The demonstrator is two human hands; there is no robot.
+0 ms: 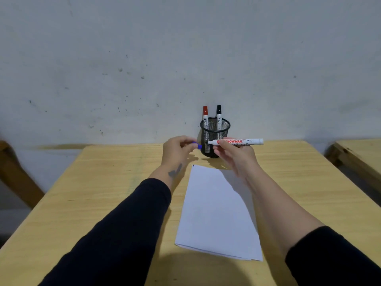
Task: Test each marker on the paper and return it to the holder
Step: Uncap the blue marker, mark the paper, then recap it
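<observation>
My right hand (235,157) holds a white marker (243,141) level above the table, its bare tip pointing left in front of the black mesh holder (214,139). My left hand (177,153) pinches the marker's blue cap (196,145), a short gap left of the tip. In the holder stand a red-capped marker (205,116) and a black-capped marker (218,115), both upright. A white sheet of paper (216,213) lies flat on the wooden table (92,193) below my hands, blank apart from a tiny dark mark at its far left corner.
The holder stands near the table's far edge against a scuffed grey wall (185,58). Another wooden table edge (358,157) shows at the right, and a wooden piece (14,174) at the left.
</observation>
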